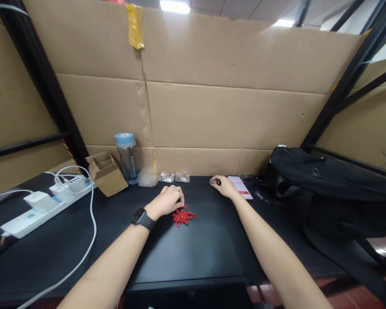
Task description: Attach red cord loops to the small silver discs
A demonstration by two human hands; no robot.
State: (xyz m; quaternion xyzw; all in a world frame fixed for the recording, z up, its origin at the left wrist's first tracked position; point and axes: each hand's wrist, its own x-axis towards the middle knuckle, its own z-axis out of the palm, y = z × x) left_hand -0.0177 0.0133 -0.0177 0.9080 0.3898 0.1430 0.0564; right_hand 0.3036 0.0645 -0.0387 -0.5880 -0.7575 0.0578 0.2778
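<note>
A small pile of red looped cords lies on the black tabletop. At its far edge my left hand, with a dark watch on the wrist, has its fingers curled down and pinched at the end of one red cord. Further right, my right hand closes its fingertips on a small shiny, dark-and-silver object, too small to name. That hand is just left of a phone with a lit screen. Two small clear packets with silvery contents lie between the hands, near the back.
A cardboard wall closes off the back. Along the left stand a power strip with chargers and a white cable, an open cardboard box, a blue-lidded bottle and crumpled clear plastic. A black bag fills the right.
</note>
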